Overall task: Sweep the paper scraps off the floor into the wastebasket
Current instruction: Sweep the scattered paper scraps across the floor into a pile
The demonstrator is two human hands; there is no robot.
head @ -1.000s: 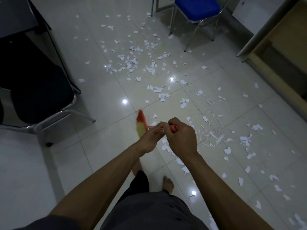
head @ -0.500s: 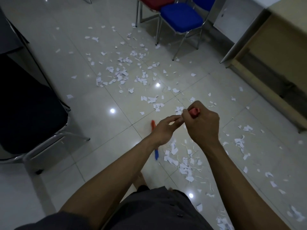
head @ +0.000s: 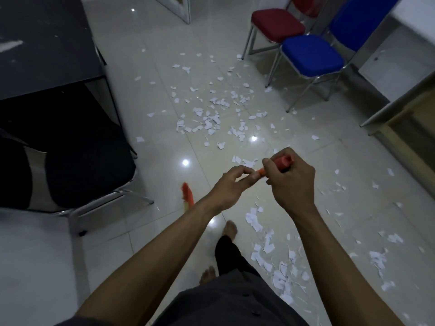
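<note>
White paper scraps (head: 211,118) lie scattered over the pale tiled floor, with another heap (head: 280,271) near my right leg. My right hand (head: 292,182) grips the orange-red top end of a broom handle (head: 283,162). Just below it, my left hand (head: 231,187) pinches the same handle between thumb and fingers. The broom's red head (head: 187,192) shows low on the floor to the left of my left wrist; most of the handle is hidden behind my hands and arm. No wastebasket is in view.
A black chair (head: 89,165) with chrome legs stands at the left under a dark table (head: 44,50). A red chair (head: 276,25) and a blue chair (head: 312,55) stand at the back right. A wooden desk (head: 409,128) lines the right side. My bare feet (head: 229,228) are on the tiles.
The view has lifted and swung, bringing the red chair and dark table into sight. Both hands keep hold of the handle; the broom head has swung low to the left of my wrist.
</note>
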